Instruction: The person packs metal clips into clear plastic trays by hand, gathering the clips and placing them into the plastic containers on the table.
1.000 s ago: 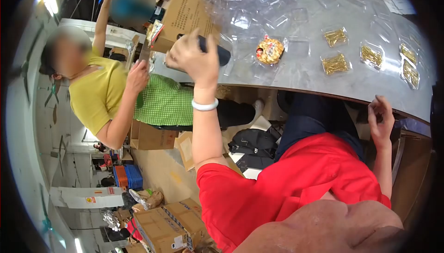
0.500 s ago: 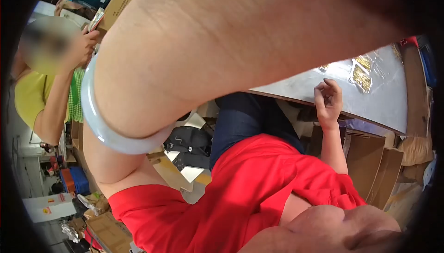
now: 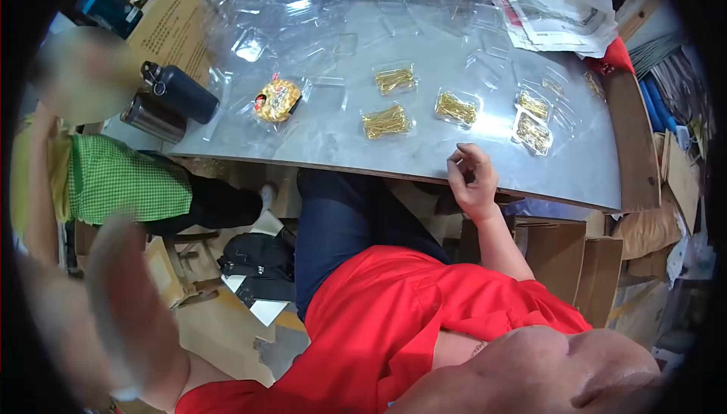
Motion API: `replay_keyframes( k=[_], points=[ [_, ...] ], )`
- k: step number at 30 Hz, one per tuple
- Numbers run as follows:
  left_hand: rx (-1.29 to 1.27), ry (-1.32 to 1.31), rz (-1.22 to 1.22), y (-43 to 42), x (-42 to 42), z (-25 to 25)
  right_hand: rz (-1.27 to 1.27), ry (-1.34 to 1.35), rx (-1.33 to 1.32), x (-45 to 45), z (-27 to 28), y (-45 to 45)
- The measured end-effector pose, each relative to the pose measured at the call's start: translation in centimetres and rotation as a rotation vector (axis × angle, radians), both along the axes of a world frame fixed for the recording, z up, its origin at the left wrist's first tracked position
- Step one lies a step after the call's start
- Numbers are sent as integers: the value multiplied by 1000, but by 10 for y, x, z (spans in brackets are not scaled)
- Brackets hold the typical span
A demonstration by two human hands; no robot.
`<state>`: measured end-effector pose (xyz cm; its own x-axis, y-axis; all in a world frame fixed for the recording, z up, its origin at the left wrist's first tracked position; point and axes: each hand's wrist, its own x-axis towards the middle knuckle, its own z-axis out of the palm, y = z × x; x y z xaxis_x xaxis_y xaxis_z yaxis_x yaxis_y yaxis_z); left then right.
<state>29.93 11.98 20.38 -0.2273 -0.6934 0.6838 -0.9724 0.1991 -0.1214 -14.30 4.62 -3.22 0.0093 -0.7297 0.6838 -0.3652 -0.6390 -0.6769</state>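
Note:
My right hand (image 3: 473, 179) is at the table's front edge, palm up, with fingers loosely curled and apart and nothing visible in them. Beyond it on the grey table (image 3: 318, 138) lie several clear packs of thin gold-coloured pins; the closest are one gold pack (image 3: 457, 109) and another gold pack (image 3: 532, 135). My left hand (image 3: 129, 304) is raised at the lower left, close to the camera and smeared by motion. Its finger positions and anything it might hold cannot be made out.
A round snack pack (image 3: 277, 101), a dark bottle (image 3: 182, 92) and a steel cup (image 3: 154, 119) stand at the table's left. Clear plastic cases (image 3: 295, 5) are heaped at the back. A person in a green checked apron (image 3: 129, 179) is at left; cardboard boxes (image 3: 553, 263) stand at right.
My left arm with its pale bangle has swung from across the view down to the lower left, uncovering the table. My right hand stays near the table edge, in much the same pose.

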Motion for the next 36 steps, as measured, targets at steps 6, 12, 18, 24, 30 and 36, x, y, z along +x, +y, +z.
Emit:
replay_keyframes(
  k=[6,12,18,24,30,36],
  points=[
    [18,150,44,40,30,-22,-96,128,-64,8,6,-1],
    [-14,261,-24,57,31,-37,-157,153,-16,13,2,1],
    [-55,435,-187,46,36,-53,-271,189,45,19,13,4],
    [-117,536,-350,46,30,-50,-307,107,100,27,11,-4],
    [-222,654,-649,57,18,-39,-341,170,72,24,7,-6],
    [-264,731,-1022,64,16,-11,-363,209,74,22,13,-6]
  ],
)
